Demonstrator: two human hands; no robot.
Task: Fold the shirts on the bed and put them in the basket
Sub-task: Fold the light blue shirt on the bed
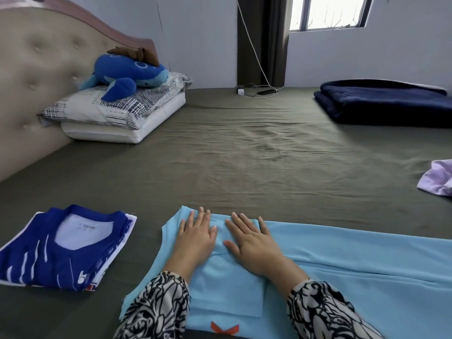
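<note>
A light blue shirt [354, 270] lies spread across the near part of the bed, partly folded, with an orange mark near its lower edge. My left hand [195, 234] and my right hand [252, 243] both press flat on its left end, fingers straight, side by side. A folded dark blue shirt [61, 250] with white stripes lies on the bed to the left of my hands. A crumpled lilac garment [437, 177] sits at the right edge. No basket is in view.
The olive bed sheet [244, 155] stretches ahead. Two stacked pillows [117, 118] with a blue plush toy [129, 74] lean at the padded headboard, back left. A folded navy blanket [386, 101] lies back right. A charger and cable [254, 90] rest at the far edge.
</note>
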